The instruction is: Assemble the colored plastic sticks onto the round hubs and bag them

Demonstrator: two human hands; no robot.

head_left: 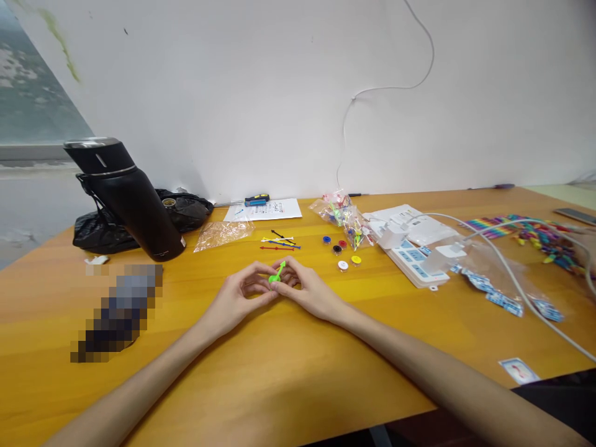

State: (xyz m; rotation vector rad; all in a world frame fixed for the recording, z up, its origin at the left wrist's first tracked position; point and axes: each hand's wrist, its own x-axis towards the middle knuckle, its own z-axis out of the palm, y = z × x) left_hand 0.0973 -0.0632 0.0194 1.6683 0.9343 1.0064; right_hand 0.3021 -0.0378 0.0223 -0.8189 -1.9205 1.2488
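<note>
At the left of the table [261, 379] from where I'm standing, a tall black bottle [144, 205] leans in my sight in front of a black plastic bag [198, 214]. Then comes a crinkled clear wrapper [223, 234], and behind it a printed paper [289, 209].

Near the middle, loose coloured arrows [279, 248] lie crossed over one another. Closer in, the left hand [237, 292] has its fingers curled and pinched on a green arrow [275, 279], which sits between the two hands just above the wood, its point tipped up and away. The right hand [310, 292] pinches the same piece from the other side, thumb low by the round base.

It looks like plastic: I'd expect it to be very light, fairly stiff, a bit slick. The shaft seems thin enough to bend or snap, so the round base is the safer place to grip, with a gentle squeeze.

Further right sit small round discs [343, 266], a bag of bright parts [342, 217], and a white power strip [416, 264].
</note>
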